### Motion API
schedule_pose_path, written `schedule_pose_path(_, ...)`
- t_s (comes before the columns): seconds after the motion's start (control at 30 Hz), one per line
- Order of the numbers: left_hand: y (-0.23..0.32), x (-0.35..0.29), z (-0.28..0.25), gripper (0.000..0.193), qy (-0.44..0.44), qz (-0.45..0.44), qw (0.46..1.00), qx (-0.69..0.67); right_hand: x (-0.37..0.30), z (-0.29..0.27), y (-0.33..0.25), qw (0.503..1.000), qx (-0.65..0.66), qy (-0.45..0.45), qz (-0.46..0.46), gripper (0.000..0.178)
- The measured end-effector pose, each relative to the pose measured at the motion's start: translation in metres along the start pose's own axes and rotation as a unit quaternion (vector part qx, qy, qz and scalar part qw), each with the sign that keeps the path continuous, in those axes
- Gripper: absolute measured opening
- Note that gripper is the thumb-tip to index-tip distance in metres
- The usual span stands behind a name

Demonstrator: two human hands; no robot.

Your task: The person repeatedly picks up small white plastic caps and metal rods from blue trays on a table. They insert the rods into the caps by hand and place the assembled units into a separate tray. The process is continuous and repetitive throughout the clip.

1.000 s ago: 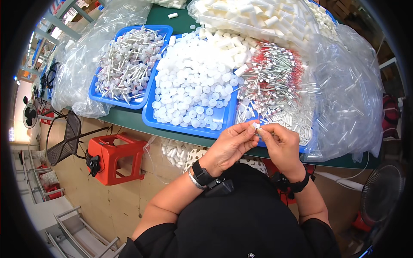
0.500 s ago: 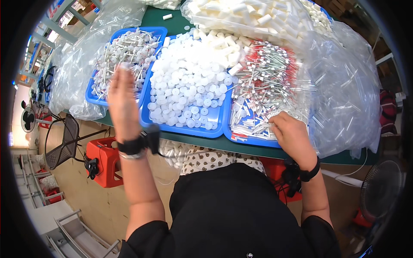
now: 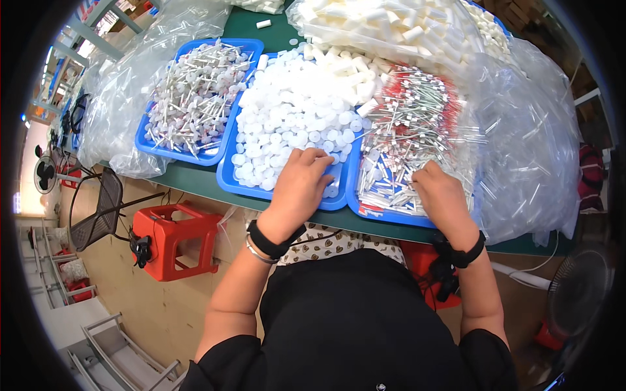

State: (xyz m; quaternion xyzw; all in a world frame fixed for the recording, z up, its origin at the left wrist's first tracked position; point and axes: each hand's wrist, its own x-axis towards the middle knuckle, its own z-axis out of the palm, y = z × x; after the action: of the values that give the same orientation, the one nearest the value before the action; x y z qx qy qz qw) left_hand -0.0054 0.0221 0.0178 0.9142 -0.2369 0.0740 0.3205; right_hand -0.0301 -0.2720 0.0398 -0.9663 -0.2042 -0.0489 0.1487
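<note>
My left hand (image 3: 297,189) is over the near part of the middle blue tray (image 3: 244,188), its fingers bent down among translucent white discs (image 3: 274,120). Thumb and fingers are apart, and I see nothing held between them. At the right blue tray (image 3: 398,217), my right hand (image 3: 443,195) has its thumb and fingertips pinched together over a pile of thin white sticks (image 3: 385,195); whatever is in the pinch is too small to make out. Farther back in that tray lie thin rods with white and red ends (image 3: 417,104). The left blue tray (image 3: 212,156) holds rods with discs on them (image 3: 195,98).
A plastic bag of cream-white cylinders (image 3: 391,29) lies behind the trays, with loose cylinders (image 3: 349,68) in front. Clear plastic bags (image 3: 521,150) flank the trays on the green table (image 3: 189,179). A red stool (image 3: 176,244) and a fan (image 3: 577,287) stand below.
My left hand has moved right and nearer, from over the left tray down to the discs in the middle tray. The right hand stays at the sticks, still pinched.
</note>
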Motion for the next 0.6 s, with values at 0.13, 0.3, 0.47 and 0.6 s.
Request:
schedule_pose_path(0.13, -0.002, 0.001, 0.01, 0.035, 0.022, 0.018, 0.999, 0.034, 0.0, -0.011, -0.004, 0.995, 0.084, 0.044, 0.021, 0.007)
schedule_pose_path(0.3, -0.011, 0.006, 0.019, 0.023, 0.022, -0.009, 0.999, 0.04, -0.004, -0.018, -0.007, 0.993, 0.098, 0.046, 0.045, 0.009)
schedule_pose_path(0.47, -0.011, 0.004, 0.018, 0.014, 0.065, -0.009, 0.998, 0.012, -0.001, -0.023, -0.014, 0.98, 0.169, 0.047, 0.093, 0.01)
schedule_pose_path(0.6, 0.0, 0.009, 0.0, 0.012, 0.093, -0.108, 0.982, -0.121, 0.0, -0.018, -0.008, 0.966, 0.22, 0.081, 0.111, 0.01)
